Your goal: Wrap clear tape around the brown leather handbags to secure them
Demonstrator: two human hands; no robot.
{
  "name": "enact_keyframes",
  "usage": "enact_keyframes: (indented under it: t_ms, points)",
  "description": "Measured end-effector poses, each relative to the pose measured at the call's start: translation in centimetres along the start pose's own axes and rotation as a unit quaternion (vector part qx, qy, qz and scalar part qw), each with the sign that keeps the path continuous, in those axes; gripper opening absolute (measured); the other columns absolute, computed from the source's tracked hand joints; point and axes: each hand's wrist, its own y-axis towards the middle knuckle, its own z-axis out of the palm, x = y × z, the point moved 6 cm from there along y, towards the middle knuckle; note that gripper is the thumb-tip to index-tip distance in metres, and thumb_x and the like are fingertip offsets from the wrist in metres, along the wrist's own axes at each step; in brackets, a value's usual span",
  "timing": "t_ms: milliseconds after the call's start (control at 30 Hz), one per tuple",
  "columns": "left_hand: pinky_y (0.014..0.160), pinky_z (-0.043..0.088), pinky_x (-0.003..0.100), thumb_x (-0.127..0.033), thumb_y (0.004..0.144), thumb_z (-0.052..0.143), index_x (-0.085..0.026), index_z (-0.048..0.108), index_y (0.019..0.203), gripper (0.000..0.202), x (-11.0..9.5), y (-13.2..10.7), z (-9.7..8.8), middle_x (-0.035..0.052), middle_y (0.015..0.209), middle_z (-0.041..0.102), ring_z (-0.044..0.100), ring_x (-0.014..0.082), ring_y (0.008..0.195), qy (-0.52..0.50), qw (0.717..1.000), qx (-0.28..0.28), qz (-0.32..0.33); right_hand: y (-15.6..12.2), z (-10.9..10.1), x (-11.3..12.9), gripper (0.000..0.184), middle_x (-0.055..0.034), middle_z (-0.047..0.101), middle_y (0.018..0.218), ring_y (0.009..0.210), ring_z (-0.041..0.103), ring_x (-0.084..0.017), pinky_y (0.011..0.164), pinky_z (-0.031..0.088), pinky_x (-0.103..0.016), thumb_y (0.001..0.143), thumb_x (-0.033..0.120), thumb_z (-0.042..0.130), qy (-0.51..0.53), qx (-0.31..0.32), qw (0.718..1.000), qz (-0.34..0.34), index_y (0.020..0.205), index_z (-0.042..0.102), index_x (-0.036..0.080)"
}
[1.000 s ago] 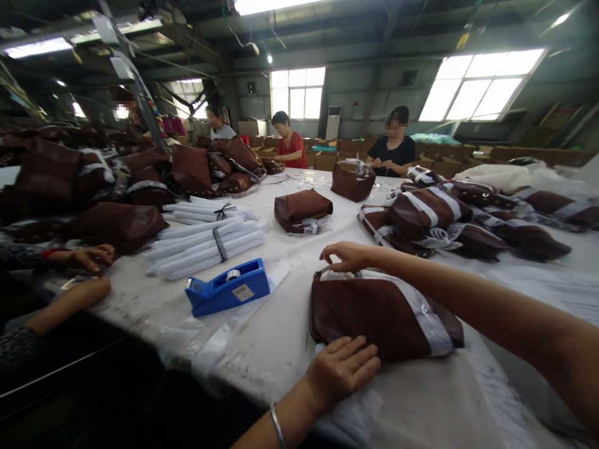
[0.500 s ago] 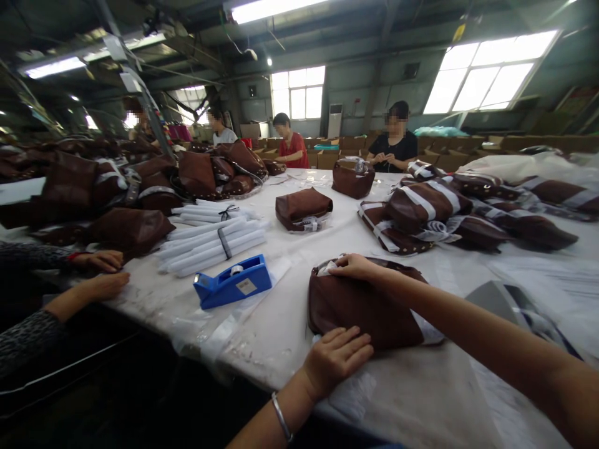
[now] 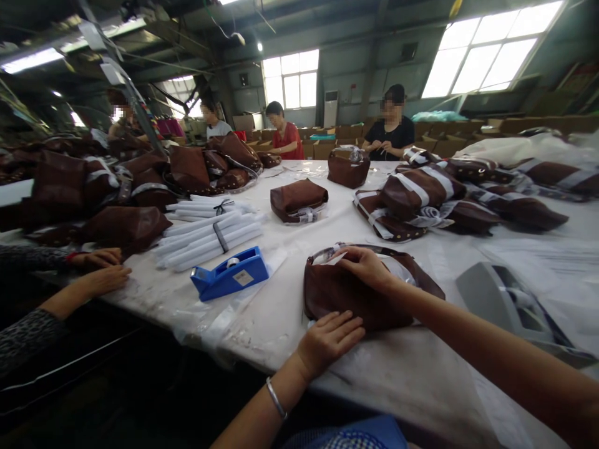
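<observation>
A brown leather handbag (image 3: 355, 296) lies on the table in front of me, its top opening facing away. My left hand (image 3: 330, 343), with a silver bangle at the wrist, rests against the bag's near lower side, fingers stretched out. At the opening, my right hand (image 3: 367, 267) pinches a piece of white paper (image 3: 345, 254) between thumb and fingers. More white wrapping (image 3: 397, 269) shows behind the hand along the bag's top, and part of it is hidden by my wrist.
A blue tape dispenser (image 3: 229, 274) and bundled white paper rolls (image 3: 210, 240) lie to the left. A grey tape dispenser (image 3: 515, 305) stands at right. Brown bags pile up at left (image 3: 187, 171) and right (image 3: 416, 193). A co-worker's hands (image 3: 105, 268) rest on the left table edge.
My right hand has moved slightly right along the bag's opening, and more white wrapping shows there. The bag's right side has lifted or turned a little. My left hand stays against its front.
</observation>
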Motion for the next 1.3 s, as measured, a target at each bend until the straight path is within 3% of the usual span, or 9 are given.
enact_keyframes:
  t_ms: [167, 267, 433, 667, 833, 967, 1100, 1200, 1300]
  points:
    - [0.106, 0.051, 0.032, -0.015, 0.098, 0.053, -0.022, 0.066, 0.119, 0.026, 0.2, 0.5, -0.7, -0.002, 0.13, 0.068, 0.058, 0.0152, 0.127, -0.013, 1.0, -0.013, 0.005, -2.0, -1.1, 2.0, 0.021, -0.0051, 0.076, 0.099, 0.097, 0.069, -0.024, 0.095, 0.052, -0.037, 0.085, 0.037, 0.066, -0.035, -0.073, 0.996, -0.027, 0.094, 0.075, 0.021]
    - [0.108, 0.051, 0.034, -0.014, 0.098, 0.052, -0.019, 0.065, 0.119, 0.026, 0.4, 0.4, -0.6, 0.0007, 0.129, 0.068, 0.056, 0.0159, 0.129, -0.019, 1.0, -0.015, 0.004, -4.1, -0.3, 2.4, 0.021, -0.0041, 0.076, 0.107, 0.104, 0.069, -0.024, 0.097, 0.053, -0.037, 0.088, 0.032, 0.062, -0.061, -0.035, 0.996, -0.055, 0.102, 0.076, 0.024]
    - [0.105, 0.053, 0.036, -0.01, 0.098, 0.048, -0.013, 0.063, 0.116, 0.024, 0.6, 0.1, -0.7, 0.0056, 0.12, 0.071, 0.061, 0.0173, 0.122, -0.03, 0.999, -0.027, -0.013, -7.9, 1.1, 0.5, 0.022, -0.0023, 0.074, 0.115, 0.114, 0.066, -0.023, 0.107, 0.05, -0.04, 0.093, 0.029, 0.059, -0.106, 0.004, 0.988, -0.114, 0.108, 0.075, 0.027]
    - [0.098, 0.057, 0.036, -0.012, 0.095, 0.056, -0.013, 0.061, 0.118, 0.024, 1.4, -0.7, -0.6, 0.0095, 0.11, 0.069, 0.063, 0.0213, 0.113, -0.038, 0.992, -0.036, -0.113, -10.2, 2.6, -0.7, 0.029, -0.0047, 0.072, 0.121, 0.119, 0.064, -0.021, 0.112, 0.046, -0.046, 0.094, 0.016, 0.054, -0.174, 0.02, 0.955, -0.238, 0.116, 0.071, 0.026]
    - [0.105, 0.054, 0.043, -0.007, 0.089, 0.062, -0.017, 0.057, 0.129, 0.041, 2.0, -0.8, -0.7, 0.0148, 0.129, 0.06, 0.05, 0.0269, 0.134, -0.022, 0.987, -0.078, -0.136, -11.2, 3.4, -0.3, 0.028, -0.0084, 0.071, 0.122, 0.119, 0.064, -0.021, 0.108, 0.049, -0.047, 0.097, 0.015, 0.052, -0.229, 0.0, 0.922, -0.311, 0.12, 0.067, 0.022]
    - [0.107, 0.053, 0.041, -0.006, 0.091, 0.057, -0.015, 0.043, 0.144, 0.056, 2.5, -0.6, -0.2, 0.0132, 0.131, 0.064, 0.055, 0.0229, 0.13, -0.058, 0.987, -0.048, -0.14, -12.7, 3.4, 0.6, 0.029, -0.0096, 0.07, 0.124, 0.119, 0.063, -0.021, 0.107, 0.05, -0.046, 0.098, 0.016, 0.052, -0.253, -0.002, 0.911, -0.325, 0.124, 0.064, 0.021]
    - [0.107, 0.053, 0.041, -0.01, 0.094, 0.054, -0.018, 0.035, 0.151, 0.061, 2.8, -0.3, -0.2, 0.0093, 0.13, 0.067, 0.06, 0.0213, 0.126, -0.064, 0.988, -0.022, -0.138, -16.1, 3.1, 1.0, 0.026, -0.0081, 0.073, 0.111, 0.1, 0.068, -0.019, 0.088, 0.057, -0.034, 0.096, 0.013, 0.056, -0.245, -0.057, 0.926, -0.282, 0.12, 0.066, 0.02]
    - [0.108, 0.053, 0.039, -0.012, 0.095, 0.053, -0.019, 0.029, 0.154, 0.064, 3.2, 0.3, -0.4, 0.0089, 0.133, 0.065, 0.06, 0.0212, 0.126, -0.064, 0.989, 0.006, -0.131, -17.9, 4.3, -0.4, 0.021, -0.0089, 0.074, 0.102, 0.088, 0.068, -0.02, 0.078, 0.057, -0.033, 0.097, 0.022, 0.058, -0.28, -0.068, 0.943, -0.166, 0.115, 0.067, 0.018]
    - [0.109, 0.052, 0.038, -0.013, 0.094, 0.054, -0.021, 0.027, 0.155, 0.067, 3.6, 1.1, -0.4, 0.0079, 0.136, 0.063, 0.06, 0.021, 0.125, -0.074, 0.988, 0.029, -0.129, -18.1, 6.1, -2.4, 0.036, -0.0109, 0.074, 0.102, 0.086, 0.07, -0.025, 0.072, 0.056, -0.034, 0.093, 0.036, 0.064, -0.357, -0.051, 0.933, -0.02, 0.123, 0.065, 0.016]
